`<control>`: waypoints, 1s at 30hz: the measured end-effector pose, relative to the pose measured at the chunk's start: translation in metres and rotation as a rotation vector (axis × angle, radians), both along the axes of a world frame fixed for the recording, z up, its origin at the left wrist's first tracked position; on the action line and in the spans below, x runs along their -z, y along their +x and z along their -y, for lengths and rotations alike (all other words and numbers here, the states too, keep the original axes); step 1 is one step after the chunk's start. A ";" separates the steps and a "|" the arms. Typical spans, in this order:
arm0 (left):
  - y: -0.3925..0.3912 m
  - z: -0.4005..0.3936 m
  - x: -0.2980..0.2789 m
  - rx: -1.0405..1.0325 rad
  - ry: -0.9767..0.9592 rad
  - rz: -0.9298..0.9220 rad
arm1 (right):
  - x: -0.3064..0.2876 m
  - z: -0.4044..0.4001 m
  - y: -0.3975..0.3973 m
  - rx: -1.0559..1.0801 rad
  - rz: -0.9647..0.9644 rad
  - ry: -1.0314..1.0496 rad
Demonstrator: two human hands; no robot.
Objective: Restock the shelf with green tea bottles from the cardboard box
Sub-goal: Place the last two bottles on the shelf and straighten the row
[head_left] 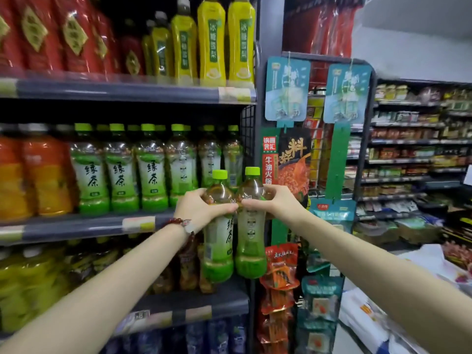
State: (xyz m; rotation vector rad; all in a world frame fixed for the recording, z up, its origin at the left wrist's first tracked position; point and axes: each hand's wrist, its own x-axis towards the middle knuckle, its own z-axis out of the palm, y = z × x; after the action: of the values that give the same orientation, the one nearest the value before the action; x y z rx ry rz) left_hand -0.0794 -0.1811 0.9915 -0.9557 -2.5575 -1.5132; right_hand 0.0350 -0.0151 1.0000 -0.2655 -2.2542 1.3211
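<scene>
Gripping one upright green tea bottle each by its shoulder, the left hand (pixel 201 205) and the right hand (pixel 274 200) hold the left bottle (pixel 218 241) and right bottle (pixel 251 238) side by side, touching, below and right of the shelf row (pixel 150 169), with the left hand nearer to it.

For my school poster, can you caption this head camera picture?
Left hand and right hand each grip a green tea bottle before the shelf.

Glossy clear plastic bottles (pixel 233 226) (smooth green caps); matt grey metal shelf (pixel 76 227).
</scene>
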 end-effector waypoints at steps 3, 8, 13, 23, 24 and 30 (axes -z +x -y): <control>-0.015 0.008 -0.019 -0.014 0.024 -0.018 | -0.019 0.012 -0.012 0.012 -0.035 0.023; -0.028 0.013 -0.051 0.001 0.103 -0.059 | -0.050 0.017 -0.032 0.042 -0.126 0.124; -0.039 0.006 -0.077 0.005 0.253 -0.140 | -0.077 0.015 -0.039 0.068 -0.219 0.215; -0.055 -0.010 -0.070 -0.041 0.350 -0.257 | -0.073 0.016 -0.069 0.185 -0.345 0.272; -0.058 -0.012 -0.068 -0.040 0.362 -0.254 | -0.072 0.015 -0.071 0.186 -0.352 0.279; -0.070 -0.021 -0.061 -0.004 0.407 -0.247 | -0.062 0.003 -0.089 0.204 -0.386 0.260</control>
State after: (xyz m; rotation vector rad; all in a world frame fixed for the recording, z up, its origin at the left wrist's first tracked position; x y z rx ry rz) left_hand -0.1497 -0.1598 1.0525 -1.0015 -1.9797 -1.6987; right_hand -0.0543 -0.0182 1.0621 -0.1295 -1.9813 0.8762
